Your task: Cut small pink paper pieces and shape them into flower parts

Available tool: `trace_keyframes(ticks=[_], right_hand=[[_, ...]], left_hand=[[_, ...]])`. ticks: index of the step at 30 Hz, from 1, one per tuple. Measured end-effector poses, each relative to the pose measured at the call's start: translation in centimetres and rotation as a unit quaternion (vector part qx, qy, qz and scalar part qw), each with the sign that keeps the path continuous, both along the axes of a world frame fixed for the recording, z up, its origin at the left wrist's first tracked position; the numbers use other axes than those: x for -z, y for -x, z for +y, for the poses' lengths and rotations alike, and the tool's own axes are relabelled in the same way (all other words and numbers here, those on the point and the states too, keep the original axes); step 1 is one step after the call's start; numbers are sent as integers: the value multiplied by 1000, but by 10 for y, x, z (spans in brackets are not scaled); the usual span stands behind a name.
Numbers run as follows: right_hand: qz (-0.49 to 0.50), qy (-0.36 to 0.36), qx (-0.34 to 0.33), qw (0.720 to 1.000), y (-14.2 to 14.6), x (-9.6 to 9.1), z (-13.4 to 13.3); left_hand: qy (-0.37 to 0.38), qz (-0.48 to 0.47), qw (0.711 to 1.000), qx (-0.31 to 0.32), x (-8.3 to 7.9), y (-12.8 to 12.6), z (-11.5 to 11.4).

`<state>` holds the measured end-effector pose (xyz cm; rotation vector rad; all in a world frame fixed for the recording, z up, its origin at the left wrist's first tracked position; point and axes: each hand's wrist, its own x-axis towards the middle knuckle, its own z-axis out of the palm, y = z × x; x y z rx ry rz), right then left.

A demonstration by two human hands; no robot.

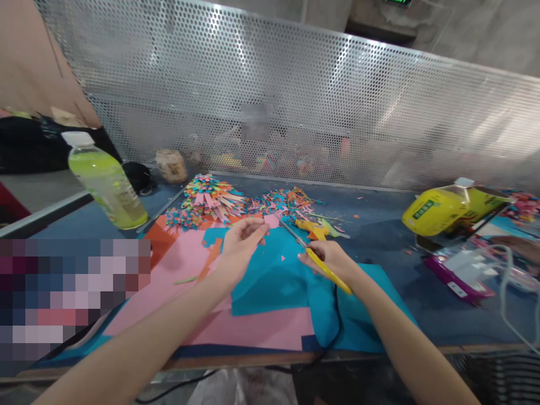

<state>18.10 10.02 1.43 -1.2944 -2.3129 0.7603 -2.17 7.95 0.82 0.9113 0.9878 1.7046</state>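
Over the middle of the table my left hand (242, 241) has its fingers pinched on a small piece of pink paper (272, 221). My right hand (335, 259) is closed around the yellow handles of a pair of scissors (327, 271). Their metal blades point up and left, with the tips close to the pink piece. Beneath both hands lie sheets of blue paper (270, 287), partly over a large pink sheet (177, 312). Just beyond the scissors rests a yellow glue gun (314, 229), its dark cord running toward the front edge.
Behind my left hand sit a cone of folded paper strips (213, 197) and a heap of colourful scraps (287, 201). A green drink bottle (107, 183) stands left. At right are a yellow bottle (439, 208) and a purple packet (458, 281). A perforated metal panel (295, 101) closes the back.
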Motion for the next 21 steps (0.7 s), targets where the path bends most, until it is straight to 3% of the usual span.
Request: trace_keyframes(ticks=[8,21], right_hand=[[-11,20,5,1000,8,-8,-5],[-14,-9,-8,1000,4,4,1]], left_hand=[[27,-47,998,40,3,-6,-3],[22,-29,996,79,4,-11,-7]])
